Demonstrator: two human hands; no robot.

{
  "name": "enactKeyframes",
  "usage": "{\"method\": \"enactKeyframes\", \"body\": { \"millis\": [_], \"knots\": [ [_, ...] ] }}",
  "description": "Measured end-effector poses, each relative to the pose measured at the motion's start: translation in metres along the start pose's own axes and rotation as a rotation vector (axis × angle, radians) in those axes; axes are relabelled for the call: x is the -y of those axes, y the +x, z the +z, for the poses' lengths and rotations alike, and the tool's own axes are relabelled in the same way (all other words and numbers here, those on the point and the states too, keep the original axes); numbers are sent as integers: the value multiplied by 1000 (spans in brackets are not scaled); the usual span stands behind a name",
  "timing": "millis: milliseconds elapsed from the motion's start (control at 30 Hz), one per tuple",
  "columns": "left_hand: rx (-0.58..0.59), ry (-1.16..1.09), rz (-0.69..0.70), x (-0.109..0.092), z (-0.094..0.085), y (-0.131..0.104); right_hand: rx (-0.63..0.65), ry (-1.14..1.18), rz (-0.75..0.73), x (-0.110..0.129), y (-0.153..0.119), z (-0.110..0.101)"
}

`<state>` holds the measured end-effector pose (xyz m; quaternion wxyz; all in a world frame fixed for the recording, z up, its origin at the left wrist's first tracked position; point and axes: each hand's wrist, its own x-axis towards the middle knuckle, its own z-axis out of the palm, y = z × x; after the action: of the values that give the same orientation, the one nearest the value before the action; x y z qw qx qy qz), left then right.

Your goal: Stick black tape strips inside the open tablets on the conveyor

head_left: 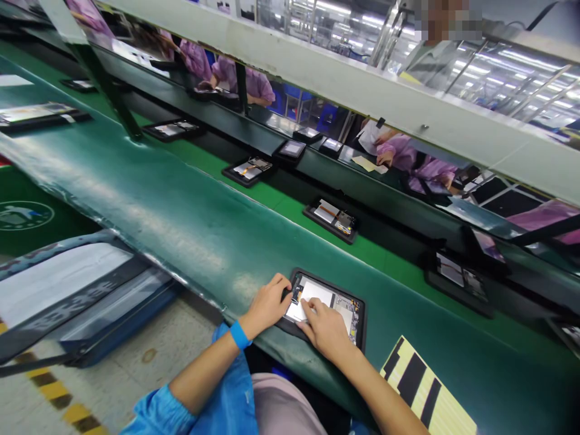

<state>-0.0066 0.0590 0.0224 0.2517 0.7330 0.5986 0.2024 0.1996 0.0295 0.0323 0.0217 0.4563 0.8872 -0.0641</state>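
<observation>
An opened tablet (344, 305) in a black tray lies on the green bench, its white battery area and circuit board facing up. My left hand (270, 302), with a blue band at the wrist, is at the tablet's left edge, fingers curled together; what they grip there is too small to make out. My right hand (327, 328) rests over the middle of the tablet, thumb and index finger apart and touching the white part near a small orange piece. A yellow sheet with black strips (423, 386) lies to the right of the tablet.
Beyond the bench, a green conveyor (281, 202) carries several opened tablets in black trays, one of them (332, 219) straight ahead. A pale beam (317, 66) and dark green posts cross above. People in pink sleeves work on the far side. A grey-blue crate (113, 320) stands lower left.
</observation>
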Motion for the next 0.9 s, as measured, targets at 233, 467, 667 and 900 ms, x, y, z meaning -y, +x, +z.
{"method": "enactKeyframes", "body": {
  "millis": [233, 467, 667, 900],
  "knots": [
    [28, 136, 1, -13, 4, 6, -32, -62, 34, -2, 3, 3],
    [45, 237, 39, -22, 4, 15, 1, -114, 46, -2, 5, 0],
    [43, 239, 137, -11, -4, -2, 16, -176, 40, 0, 6, -2],
    [-12, 382, 377, -2, 0, -29, -56, -174, 4, -2, 4, 2]
  ]
}}
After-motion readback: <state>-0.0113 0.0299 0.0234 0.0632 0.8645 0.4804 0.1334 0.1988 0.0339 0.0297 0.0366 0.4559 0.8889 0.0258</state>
